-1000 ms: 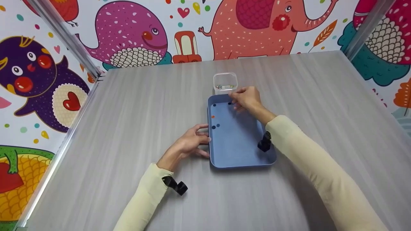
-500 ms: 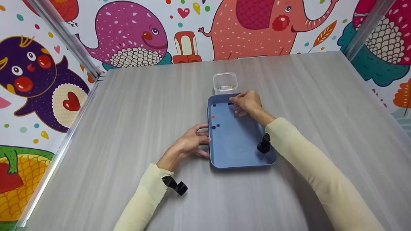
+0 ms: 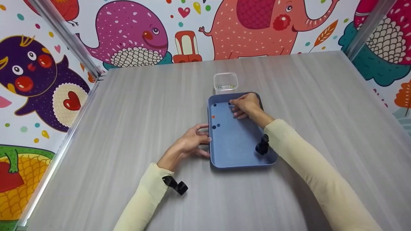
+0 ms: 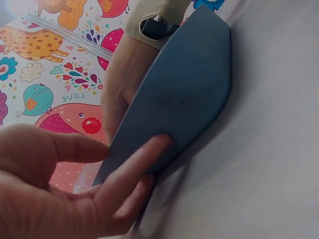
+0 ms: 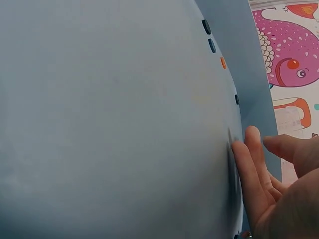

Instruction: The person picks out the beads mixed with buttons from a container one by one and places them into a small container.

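A shallow blue tray [image 3: 237, 147] lies on the table with several small round discs inside it. My left hand [image 3: 192, 141] touches the tray's left side; in the left wrist view its fingers [image 4: 154, 149] lie against the outer wall, the thumb by the rim. Over the tray's far end is my right hand [image 3: 246, 103], its fingertips right at a small black disc [image 3: 229, 103]. A gap shows between its thumb [image 5: 279, 145] and fingers in the right wrist view. Other discs lie along the left wall: black [image 3: 214, 105], orange [image 3: 213, 116] and blue [image 3: 218, 125].
Right behind the tray stands a clear plastic container [image 3: 225, 77] with small colourful pieces at its bottom. Grey tabletop [image 3: 154, 109] surrounds both. Printed wall panels [image 3: 128, 35] enclose the back and sides. Each wrist carries a small black camera [image 3: 263, 146].
My right hand has moved from the clear container's near edge down and back into the tray, towards the black disc. The left hand and the tray have stayed put.
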The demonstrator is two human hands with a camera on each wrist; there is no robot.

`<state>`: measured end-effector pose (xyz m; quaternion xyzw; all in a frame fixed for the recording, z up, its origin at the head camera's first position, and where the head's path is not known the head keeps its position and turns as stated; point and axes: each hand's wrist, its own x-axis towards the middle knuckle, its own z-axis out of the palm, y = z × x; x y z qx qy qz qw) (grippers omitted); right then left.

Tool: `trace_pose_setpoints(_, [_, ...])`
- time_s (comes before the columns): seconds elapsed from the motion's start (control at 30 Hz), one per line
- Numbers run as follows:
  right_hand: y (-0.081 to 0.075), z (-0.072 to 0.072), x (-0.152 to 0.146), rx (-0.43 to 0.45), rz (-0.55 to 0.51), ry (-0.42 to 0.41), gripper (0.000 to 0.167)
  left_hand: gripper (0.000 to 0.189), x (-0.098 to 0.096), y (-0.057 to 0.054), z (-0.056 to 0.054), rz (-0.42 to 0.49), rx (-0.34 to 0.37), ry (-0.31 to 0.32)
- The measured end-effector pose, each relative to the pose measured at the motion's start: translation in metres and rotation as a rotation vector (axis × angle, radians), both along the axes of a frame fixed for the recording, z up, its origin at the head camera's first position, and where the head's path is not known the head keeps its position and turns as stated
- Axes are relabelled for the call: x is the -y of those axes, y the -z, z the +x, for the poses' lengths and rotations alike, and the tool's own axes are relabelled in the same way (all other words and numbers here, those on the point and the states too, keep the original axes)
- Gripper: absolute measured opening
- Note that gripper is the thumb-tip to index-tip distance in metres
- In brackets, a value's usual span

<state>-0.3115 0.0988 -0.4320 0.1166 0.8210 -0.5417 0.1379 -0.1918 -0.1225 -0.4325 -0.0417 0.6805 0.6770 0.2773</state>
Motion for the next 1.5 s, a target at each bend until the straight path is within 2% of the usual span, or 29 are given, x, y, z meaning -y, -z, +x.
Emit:
trace_pose_setpoints(0.37, [0.0045, -0.0022, 0.0035, 0.027, -0.076, 0.055, 0.03, 0.064, 0.0003, -0.0012, -0.0007, 0.008, -0.001, 0.002])
trace_pose_setpoints(0.7, [0.0062, -0.003, 0.0041, 0.029, -0.068, 0.12, 0.027, 0.063, -0.0011, -0.0028, -0.0009, -0.004, 0.015, -0.003])
trace_pose_setpoints(1.07, [0.0067, -0.0052, 0.0071, 0.045, -0.058, 0.113, 0.019, 0.064, 0.0002, -0.0009, -0.0001, 0.007, 0.007, -0.003])
trace_pose_setpoints(1.5, [0.0075, -0.0051, 0.0069, 0.041, -0.066, 0.107, 0.022, 0.064, -0.0001, -0.0001, 0.0005, 0.003, 0.008, -0.008])
